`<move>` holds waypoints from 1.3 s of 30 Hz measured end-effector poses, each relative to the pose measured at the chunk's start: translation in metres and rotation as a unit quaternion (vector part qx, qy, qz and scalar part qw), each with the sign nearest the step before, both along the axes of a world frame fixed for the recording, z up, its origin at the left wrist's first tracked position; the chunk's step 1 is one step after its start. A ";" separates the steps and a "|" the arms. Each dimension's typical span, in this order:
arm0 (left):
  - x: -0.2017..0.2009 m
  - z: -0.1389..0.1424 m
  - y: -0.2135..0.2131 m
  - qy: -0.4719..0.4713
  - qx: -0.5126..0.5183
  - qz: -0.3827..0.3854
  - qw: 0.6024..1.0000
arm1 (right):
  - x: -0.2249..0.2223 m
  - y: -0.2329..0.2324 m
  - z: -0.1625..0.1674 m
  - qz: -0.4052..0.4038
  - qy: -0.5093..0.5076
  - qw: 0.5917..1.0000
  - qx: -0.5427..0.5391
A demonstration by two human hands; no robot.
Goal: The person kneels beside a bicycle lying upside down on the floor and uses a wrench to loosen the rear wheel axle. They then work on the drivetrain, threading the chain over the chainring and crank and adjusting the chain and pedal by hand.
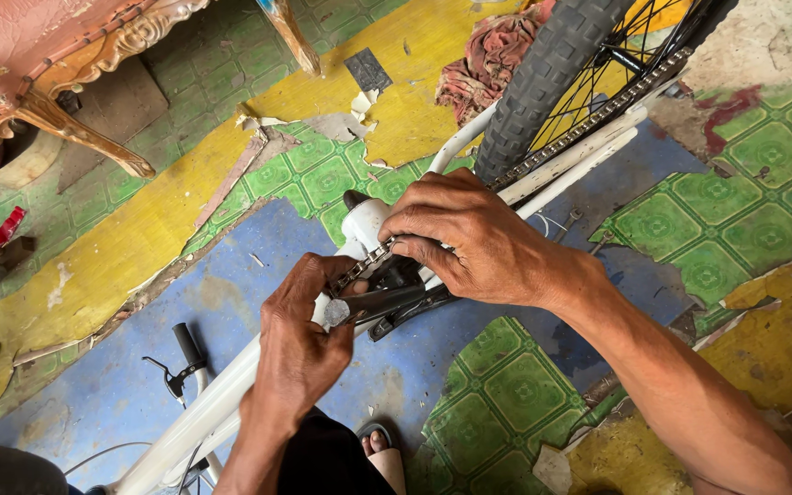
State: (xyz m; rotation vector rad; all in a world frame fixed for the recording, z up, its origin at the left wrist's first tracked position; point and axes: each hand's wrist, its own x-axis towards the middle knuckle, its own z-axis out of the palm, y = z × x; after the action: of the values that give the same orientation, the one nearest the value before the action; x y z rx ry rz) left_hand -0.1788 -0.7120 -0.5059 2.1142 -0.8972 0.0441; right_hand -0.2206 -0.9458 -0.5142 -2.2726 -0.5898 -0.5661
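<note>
A white bicycle frame (222,399) lies upside down across the patterned floor, its black rear tyre (547,78) at the upper right. My left hand (300,344) grips the black crank arm (387,298) near the white bottom bracket shell (362,222). My right hand (474,238) rests over the bracket with its fingers pinching the metal chain (364,266), which runs on toward the rear wheel along the white stays (588,151). The chainring is hidden under my right hand.
A carved chair with pink upholstery (57,64) stands at the upper left. A reddish rag (492,55) lies behind the tyre. A black handlebar grip with brake lever (181,362) is at the lower left. My sandalled foot (382,449) is below. The floor covering is torn and peeling.
</note>
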 end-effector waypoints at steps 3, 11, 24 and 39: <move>0.002 0.003 0.002 0.034 0.042 -0.001 0.999 | 0.001 0.000 -0.003 0.009 -0.028 0.999 -0.024; 0.001 0.014 0.006 0.064 0.099 0.012 0.993 | 0.003 -0.002 -0.008 0.022 0.002 1.000 0.001; 0.013 0.006 0.026 0.100 0.127 0.039 0.986 | 0.019 0.008 -0.028 0.044 -0.007 0.998 0.039; 0.008 0.004 0.026 0.076 -0.019 0.016 0.997 | 0.011 0.002 -0.014 0.024 -0.021 0.996 0.084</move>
State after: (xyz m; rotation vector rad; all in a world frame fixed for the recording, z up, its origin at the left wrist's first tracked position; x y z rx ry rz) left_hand -0.1709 -0.6859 -0.5020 2.0664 -0.7660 -0.0821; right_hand -0.2098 -0.9435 -0.5282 -2.0882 -0.5946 -0.6175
